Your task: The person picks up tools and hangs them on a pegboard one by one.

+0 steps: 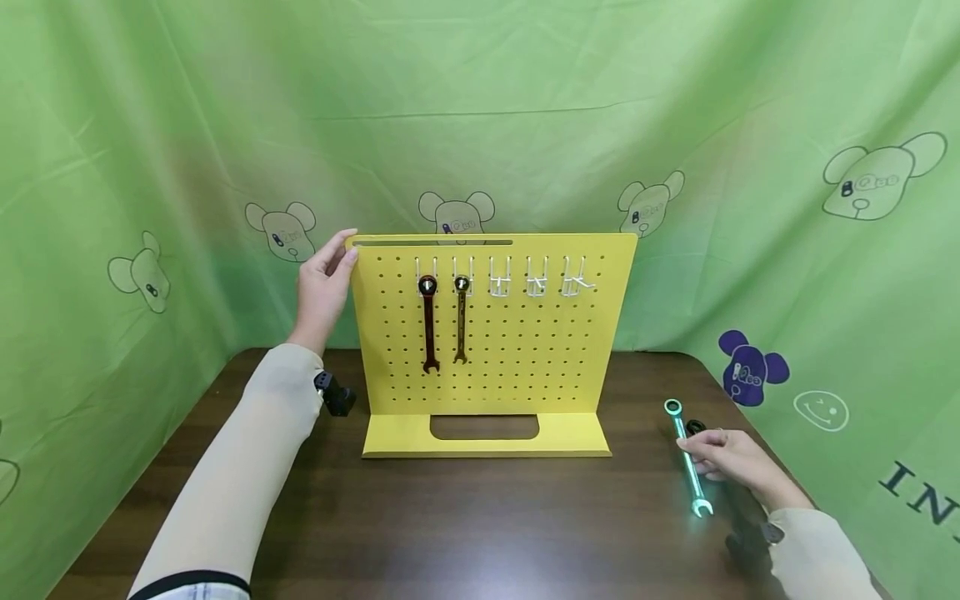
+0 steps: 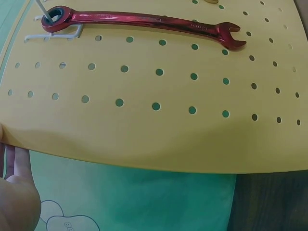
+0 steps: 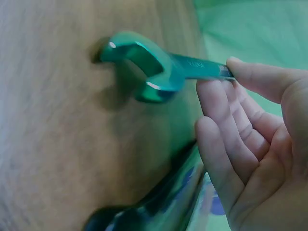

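Note:
My left hand (image 1: 324, 292) pinches the upper left corner of a yellow pegboard stand (image 1: 540, 358), thumb at the front and fingers behind. A dark red combination wrench (image 1: 429, 329) hangs by its ring end from the leftmost hook; the left wrist view shows the red wrench (image 2: 144, 19) up close. Beside it a bronze-coloured wrench (image 1: 461, 325) hangs the same way. At the table's right, my right hand (image 1: 735, 460) pinches a shiny green combination wrench (image 1: 693, 479) by its shaft, its open end (image 3: 161, 79) pointing toward the near edge. A black ring end (image 1: 696, 427) shows behind the fingers, the rest hidden.
Three white hooks, the middle one (image 1: 536, 283) among them, carry nothing on the board's right half. The stand's base (image 1: 397, 433) lies on the dark wooden table (image 1: 480, 517). A green printed curtain (image 1: 540, 150) hangs behind and at both sides.

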The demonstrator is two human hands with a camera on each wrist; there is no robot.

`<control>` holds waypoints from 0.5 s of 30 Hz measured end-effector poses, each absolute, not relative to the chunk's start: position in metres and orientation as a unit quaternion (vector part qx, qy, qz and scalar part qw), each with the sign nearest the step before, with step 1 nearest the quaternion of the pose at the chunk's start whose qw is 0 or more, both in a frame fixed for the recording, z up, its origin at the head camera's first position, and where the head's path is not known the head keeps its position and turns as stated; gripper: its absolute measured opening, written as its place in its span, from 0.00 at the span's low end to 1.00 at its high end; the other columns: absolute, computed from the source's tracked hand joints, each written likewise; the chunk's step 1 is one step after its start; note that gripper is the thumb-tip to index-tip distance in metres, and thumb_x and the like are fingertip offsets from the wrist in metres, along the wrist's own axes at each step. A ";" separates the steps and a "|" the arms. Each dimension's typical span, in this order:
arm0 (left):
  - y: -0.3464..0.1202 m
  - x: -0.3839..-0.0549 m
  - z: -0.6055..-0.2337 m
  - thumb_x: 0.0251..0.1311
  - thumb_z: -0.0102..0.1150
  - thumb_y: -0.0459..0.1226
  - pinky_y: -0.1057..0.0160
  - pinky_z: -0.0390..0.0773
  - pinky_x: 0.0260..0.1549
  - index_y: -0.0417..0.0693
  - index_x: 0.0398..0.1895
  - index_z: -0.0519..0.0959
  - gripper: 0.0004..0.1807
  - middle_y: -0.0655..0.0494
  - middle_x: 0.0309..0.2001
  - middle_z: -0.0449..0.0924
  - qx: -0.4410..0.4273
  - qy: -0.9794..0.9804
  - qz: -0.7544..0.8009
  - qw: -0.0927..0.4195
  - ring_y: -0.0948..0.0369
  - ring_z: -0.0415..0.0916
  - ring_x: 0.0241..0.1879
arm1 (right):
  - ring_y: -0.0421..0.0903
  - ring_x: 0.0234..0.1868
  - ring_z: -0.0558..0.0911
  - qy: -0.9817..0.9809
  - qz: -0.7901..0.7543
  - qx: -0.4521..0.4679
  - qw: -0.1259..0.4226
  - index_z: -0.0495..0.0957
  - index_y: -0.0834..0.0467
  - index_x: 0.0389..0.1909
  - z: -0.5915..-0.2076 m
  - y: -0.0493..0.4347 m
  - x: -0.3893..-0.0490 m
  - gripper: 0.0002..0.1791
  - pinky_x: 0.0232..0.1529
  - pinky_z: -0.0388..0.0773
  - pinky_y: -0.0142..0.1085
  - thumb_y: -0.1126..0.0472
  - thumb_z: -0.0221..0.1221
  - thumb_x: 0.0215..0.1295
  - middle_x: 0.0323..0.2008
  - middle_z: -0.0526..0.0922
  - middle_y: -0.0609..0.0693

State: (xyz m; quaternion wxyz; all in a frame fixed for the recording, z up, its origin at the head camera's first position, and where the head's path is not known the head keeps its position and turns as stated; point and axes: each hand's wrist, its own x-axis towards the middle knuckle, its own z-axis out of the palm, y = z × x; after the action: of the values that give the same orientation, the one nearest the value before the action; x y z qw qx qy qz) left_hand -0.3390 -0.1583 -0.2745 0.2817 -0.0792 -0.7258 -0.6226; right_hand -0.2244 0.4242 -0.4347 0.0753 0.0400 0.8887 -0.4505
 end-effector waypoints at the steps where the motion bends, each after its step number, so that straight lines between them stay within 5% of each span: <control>1: -0.158 -0.339 -0.274 0.72 0.58 0.40 0.71 0.76 0.43 0.56 0.62 0.81 0.18 0.50 0.52 0.81 -0.079 -0.726 -0.622 0.282 0.63 0.75 0.44 | 0.42 0.32 0.83 0.889 -0.452 0.032 0.074 0.77 0.76 0.48 -0.433 0.423 -0.225 0.24 0.35 0.83 0.36 0.55 0.59 0.72 0.31 0.84 0.50; 15: -0.159 -0.339 -0.275 0.72 0.58 0.40 0.71 0.76 0.44 0.55 0.62 0.81 0.17 0.50 0.54 0.81 -0.080 -0.725 -0.623 0.283 0.64 0.76 0.45 | 0.44 0.31 0.83 0.893 -0.445 -0.059 0.028 0.79 0.70 0.45 -0.392 0.379 -0.230 0.18 0.36 0.85 0.39 0.56 0.60 0.72 0.30 0.82 0.53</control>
State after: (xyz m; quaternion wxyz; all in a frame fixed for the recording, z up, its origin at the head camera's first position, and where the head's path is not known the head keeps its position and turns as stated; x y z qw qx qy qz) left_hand -0.3394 -0.1587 -0.2745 0.2827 -0.0799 -0.7249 -0.6230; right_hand -0.2302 0.3789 -0.3918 0.0284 -0.0587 0.8933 -0.4446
